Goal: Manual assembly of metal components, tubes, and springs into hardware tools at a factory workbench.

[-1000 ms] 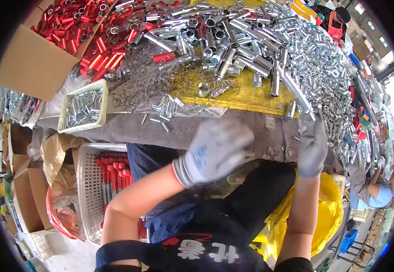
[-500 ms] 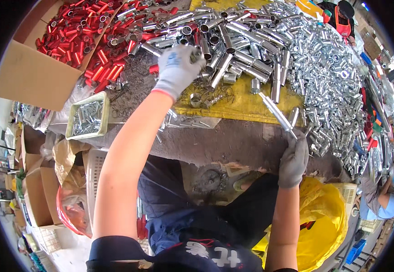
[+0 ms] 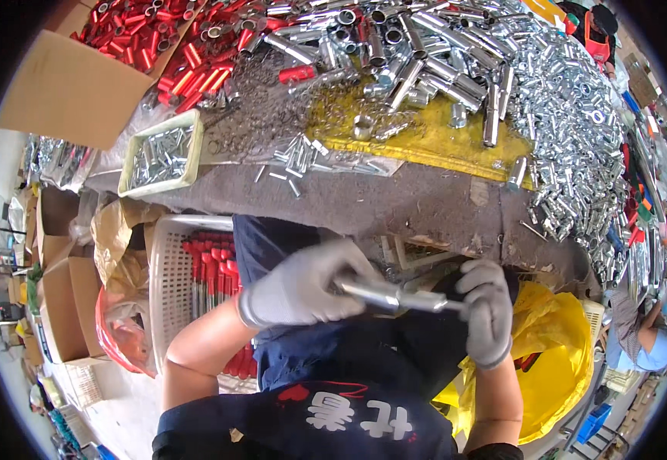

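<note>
Over my lap, my gloved left hand (image 3: pixel 314 285) is closed round one end of a shiny metal tube assembly (image 3: pixel 383 295), blurred by motion. It lies nearly level, pointing right. At its thin rod end, my gloved right hand (image 3: pixel 489 313) pinches with bent fingers. On the bench beyond the hands, a pile of chrome tubes (image 3: pixel 456 80) lies on a yellow sheet (image 3: pixel 425 146). Small loose pins (image 3: pixel 299 156) are scattered nearer the edge, beside a cream tray (image 3: pixel 195 153) of small metal parts.
Red tubes (image 3: pixel 195 80) heap at the back left, by a cardboard flap (image 3: pixel 65 92). Small silver parts (image 3: pixel 571 115) cover the right side. Below the bench stand a white basket (image 3: pixel 161 291) with red-handled pieces and a yellow bag (image 3: pixel 556 353). Other people (image 3: pixel 648 345) are at the right.
My left hand has come back from the chrome pile to my lap and now grips the tube assembly. My right hand has moved down slightly, bringing the rod end level over my lap.
</note>
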Available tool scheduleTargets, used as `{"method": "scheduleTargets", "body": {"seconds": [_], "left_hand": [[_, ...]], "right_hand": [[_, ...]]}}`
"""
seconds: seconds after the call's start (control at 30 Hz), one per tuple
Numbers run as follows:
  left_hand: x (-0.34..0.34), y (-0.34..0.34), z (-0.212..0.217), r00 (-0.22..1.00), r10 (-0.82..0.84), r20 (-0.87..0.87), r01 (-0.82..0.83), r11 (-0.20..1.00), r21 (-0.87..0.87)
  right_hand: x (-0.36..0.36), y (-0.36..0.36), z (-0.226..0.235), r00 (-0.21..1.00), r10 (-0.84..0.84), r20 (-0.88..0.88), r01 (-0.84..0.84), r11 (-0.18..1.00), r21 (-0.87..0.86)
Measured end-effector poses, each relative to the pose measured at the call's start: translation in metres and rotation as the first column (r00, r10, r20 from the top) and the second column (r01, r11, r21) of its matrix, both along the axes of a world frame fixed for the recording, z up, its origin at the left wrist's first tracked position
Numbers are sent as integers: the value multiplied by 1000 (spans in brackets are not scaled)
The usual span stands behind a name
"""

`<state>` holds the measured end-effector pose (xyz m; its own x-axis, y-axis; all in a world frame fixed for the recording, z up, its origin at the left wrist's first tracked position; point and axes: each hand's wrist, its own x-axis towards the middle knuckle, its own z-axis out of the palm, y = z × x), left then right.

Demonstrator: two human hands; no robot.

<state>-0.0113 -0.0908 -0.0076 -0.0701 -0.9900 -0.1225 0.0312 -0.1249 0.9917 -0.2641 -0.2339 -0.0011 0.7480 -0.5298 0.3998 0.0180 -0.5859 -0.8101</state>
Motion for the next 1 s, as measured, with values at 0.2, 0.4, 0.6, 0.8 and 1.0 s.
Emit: {"method": "scheduleTargets", "body": {"seconds": [0.2,0.4,0.6,0.8,1.0], "left_hand": [[-47,15,-23,656,-43,754,88,996,-20],[-31,23,-27,709,263,655,-36,940,-338],[-10,12,-39,793,437,425,-339,896,-288],[-8,14,-29,871,488,58,-484,872,-66],[-9,24,-30,814,580,41,-580,814,4]], "right_hand": [[30,29,-2,972,133,-191,-159,979,-131],[52,35,23,971,43,-237,-110,955,-275],[96,-15,1,983,80,-165,-103,985,-137],[167,-134,-16,910,-354,-215,125,729,-673],[156,-149,3,856,-328,-400,48,820,-570]]}}
